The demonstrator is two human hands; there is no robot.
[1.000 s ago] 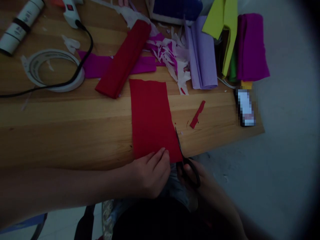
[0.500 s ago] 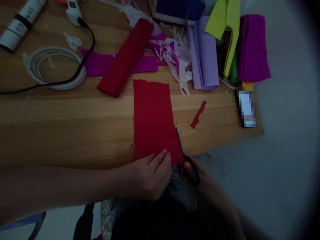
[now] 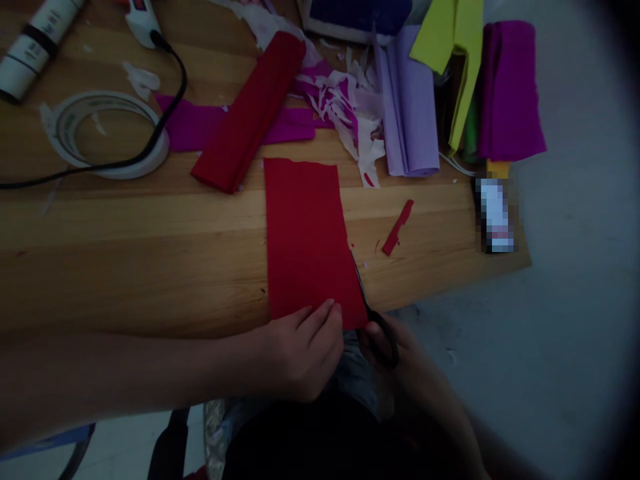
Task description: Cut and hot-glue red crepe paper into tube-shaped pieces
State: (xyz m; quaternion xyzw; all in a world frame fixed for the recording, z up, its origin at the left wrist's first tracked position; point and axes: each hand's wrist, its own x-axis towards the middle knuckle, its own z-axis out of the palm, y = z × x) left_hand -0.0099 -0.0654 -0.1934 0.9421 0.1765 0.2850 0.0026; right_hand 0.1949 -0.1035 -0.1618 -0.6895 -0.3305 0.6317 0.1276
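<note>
A flat red sheet of crepe paper (image 3: pixel 306 233) lies at the front of the wooden table, its near end reaching the edge. My left hand (image 3: pixel 310 350) pinches that near end, fingers closed on it. Black-handled scissors (image 3: pixel 383 337) are in my right hand (image 3: pixel 395 347), with fingers wrapped about the handles. The blades lie along the sheet's right edge, pointing away from me; one blade is partly hidden. A thin red offcut (image 3: pixel 399 228) rests to the right of the sheet.
Behind lie a folded red roll (image 3: pixel 250 113), a purple strip (image 3: pixel 193 127), torn white scraps (image 3: pixel 345 100) and a tape roll (image 3: pixel 107 167) crossed by a black cord (image 3: pixel 183 80). Lilac (image 3: pixel 413 107), yellow (image 3: pixel 467 60) and magenta (image 3: pixel 510 93) paper stands back right, near a phone (image 3: pixel 497 213).
The view has shifted very slightly. Both hands, the scissors and the red sheet keep nearly the same places.
</note>
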